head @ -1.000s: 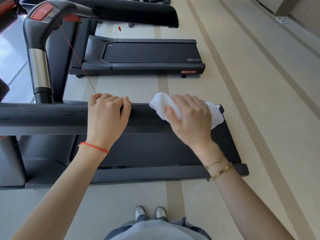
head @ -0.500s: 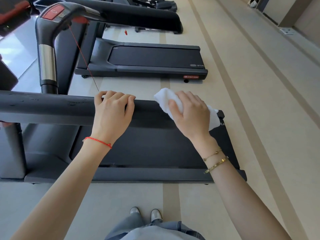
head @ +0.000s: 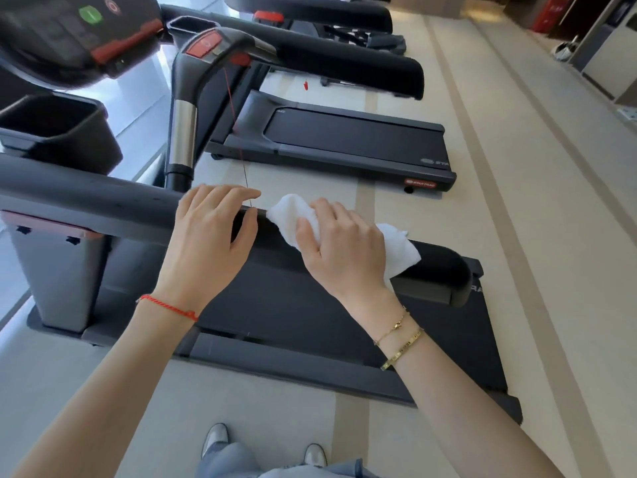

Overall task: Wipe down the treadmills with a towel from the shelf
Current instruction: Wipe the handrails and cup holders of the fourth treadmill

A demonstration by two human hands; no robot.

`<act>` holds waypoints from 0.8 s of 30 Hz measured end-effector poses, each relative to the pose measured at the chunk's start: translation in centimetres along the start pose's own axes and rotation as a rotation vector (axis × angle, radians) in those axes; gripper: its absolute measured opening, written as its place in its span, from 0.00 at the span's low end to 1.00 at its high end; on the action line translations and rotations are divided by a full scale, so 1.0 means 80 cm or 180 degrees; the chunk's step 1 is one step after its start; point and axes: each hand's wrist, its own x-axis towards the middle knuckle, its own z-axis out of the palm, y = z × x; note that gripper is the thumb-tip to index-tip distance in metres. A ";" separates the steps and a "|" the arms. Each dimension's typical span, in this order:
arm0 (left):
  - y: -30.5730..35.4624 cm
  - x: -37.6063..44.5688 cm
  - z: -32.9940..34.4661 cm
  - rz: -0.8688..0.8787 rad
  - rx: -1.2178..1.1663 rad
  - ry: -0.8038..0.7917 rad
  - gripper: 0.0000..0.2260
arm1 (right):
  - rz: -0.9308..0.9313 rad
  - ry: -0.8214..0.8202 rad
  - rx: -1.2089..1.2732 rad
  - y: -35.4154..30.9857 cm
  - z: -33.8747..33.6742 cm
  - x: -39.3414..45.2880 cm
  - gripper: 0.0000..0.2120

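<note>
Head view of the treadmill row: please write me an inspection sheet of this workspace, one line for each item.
Surface: black handrail of the nearest treadmill, under wiping.
Job's things: white towel on the rail.
Clutter: nothing seen.
Hands: right hand grips the towel; left hand rests curled over the rail.
Cables: red safety cord hangs from the next treadmill's console.
Surroundings: more treadmills beyond, beige striped floor.

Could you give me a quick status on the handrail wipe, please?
Left hand grips rail. Right hand presses towel on rail. Red cord hangs beside left hand.
</note>
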 end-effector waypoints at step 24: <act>-0.322 0.040 -0.113 -0.0023 0.0096 0.0242 0.10 | 0.0358 0.0441 -0.0086 -0.231 0.101 0.078 0.16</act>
